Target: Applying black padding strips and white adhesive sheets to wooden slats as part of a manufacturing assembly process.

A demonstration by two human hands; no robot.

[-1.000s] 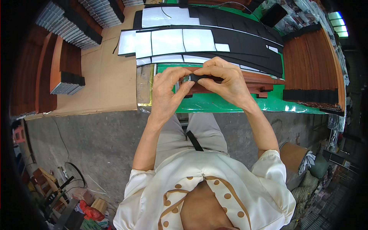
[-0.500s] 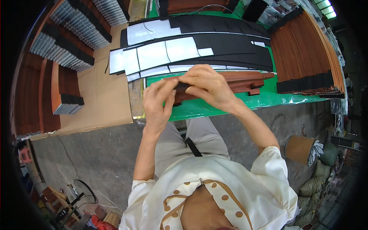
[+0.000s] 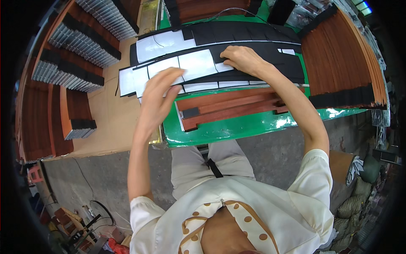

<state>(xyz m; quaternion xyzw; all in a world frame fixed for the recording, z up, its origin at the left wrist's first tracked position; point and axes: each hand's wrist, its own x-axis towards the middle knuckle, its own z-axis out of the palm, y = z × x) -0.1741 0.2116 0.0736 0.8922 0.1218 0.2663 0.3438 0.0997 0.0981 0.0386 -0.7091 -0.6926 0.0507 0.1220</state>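
My right hand (image 3: 243, 59) is bent over a black sheet (image 3: 253, 48) with white backing paper (image 3: 194, 63), its fingertips pinched at the edge of a black piece beside the bare white area. Above the near left part of the same sheet is my left hand (image 3: 160, 91), slightly blurred, thumb and fingers apart with nothing between them. Nearer to me, reddish-brown wooden slats (image 3: 228, 106) lie on the green table cover (image 3: 203, 136). A small black rectangular pad (image 3: 190, 113) sits at the left end of one slat.
Another black sheet (image 3: 237, 31) with white backing lies behind. A tall stack of brown slats (image 3: 338, 55) with black ends stands at the right. Several slat stacks (image 3: 80, 103) stand on cardboard (image 3: 112, 122) at the left. A brown drum (image 3: 342, 165) is on the floor.
My hands were together over the left end of the slats. They have moved apart and away from me to the backed sheet, uncovering the slats and the black pad on one.
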